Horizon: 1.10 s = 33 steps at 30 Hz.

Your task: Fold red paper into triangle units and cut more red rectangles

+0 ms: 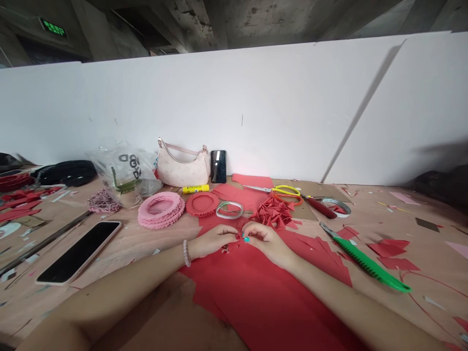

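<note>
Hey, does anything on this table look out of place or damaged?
Nothing looks clearly spilled or broken. The green cutter stands out: it lies loose to the right of the right hand, its metal end apparently uncovered. Around it, red paper scraps are strewn untidily, unlike the stacked pink rings.

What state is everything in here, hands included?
Left hand: fingers curled, grip unclear
Right hand: fingers curled, grip unclear
Red paper sheets: spread, overlapping
Folded red pieces: heaped
Pink rings: stacked
Scissors: lying, blade opening unclear
Green cutter: lying flat
Glue stick: on its side
Nearer phone: flat, screen dark
Farther phone: upright, screen dark
Handbag: upright, strap raised
Plastic bag: rumpled
Exit sign: lit
</note>
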{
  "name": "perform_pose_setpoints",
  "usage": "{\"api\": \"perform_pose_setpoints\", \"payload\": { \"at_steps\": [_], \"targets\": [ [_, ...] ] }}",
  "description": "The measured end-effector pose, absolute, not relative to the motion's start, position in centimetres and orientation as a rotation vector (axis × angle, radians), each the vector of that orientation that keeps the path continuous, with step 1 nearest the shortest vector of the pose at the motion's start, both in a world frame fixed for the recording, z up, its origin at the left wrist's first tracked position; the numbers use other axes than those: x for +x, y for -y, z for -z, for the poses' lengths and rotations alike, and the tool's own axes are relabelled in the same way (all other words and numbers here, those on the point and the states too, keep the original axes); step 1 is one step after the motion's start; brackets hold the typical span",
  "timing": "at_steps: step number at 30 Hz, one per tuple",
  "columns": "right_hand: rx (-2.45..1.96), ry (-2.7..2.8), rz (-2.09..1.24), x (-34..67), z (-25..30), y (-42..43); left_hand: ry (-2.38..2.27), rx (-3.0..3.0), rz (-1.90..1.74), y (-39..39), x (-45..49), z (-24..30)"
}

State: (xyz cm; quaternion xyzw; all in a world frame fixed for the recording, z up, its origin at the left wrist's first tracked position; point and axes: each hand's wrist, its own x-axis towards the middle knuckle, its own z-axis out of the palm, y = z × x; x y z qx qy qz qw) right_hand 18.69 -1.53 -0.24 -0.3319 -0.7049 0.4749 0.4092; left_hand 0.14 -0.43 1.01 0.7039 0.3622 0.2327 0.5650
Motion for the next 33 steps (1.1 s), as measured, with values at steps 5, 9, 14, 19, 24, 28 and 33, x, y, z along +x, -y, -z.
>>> {"api": "perform_pose_setpoints", "payload": {
  "at_steps": [5,9,14,19,24,28,33],
  "targets": [
    [-0.797,1.848,-1.194,18.7,0.2,1.6,-0.782,1.749,-0.433,0.8,0.4,-1.6],
    [-0.799,1.863,-1.202,18.6,0.2,1.7,-0.762,1.835,-0.382,0.7,0.3,-1.4],
    [-0.789,1.842,-1.239,18.5,0.4,1.9,-0.752,1.929,-0.372,0.7,0.3,-0.9],
    [-0.765,1.786,-1.274,18.4,0.6,2.0,-0.728,1.970,-0.414,1.2,0.7,-1.0],
    [-0.769,1.736,-1.337,18.4,0.2,2.1,-0.760,1.991,-0.464,1.0,0.8,-0.9],
    [-0.757,1.724,-1.361,18.3,0.3,2.1,-0.767,1.901,-0.418,0.8,0.5,-0.7],
    [-0.772,1.684,-1.386,18.2,0.6,2.1,-0.718,1.886,-0.441,0.6,0.5,-0.5]
  ]
}}
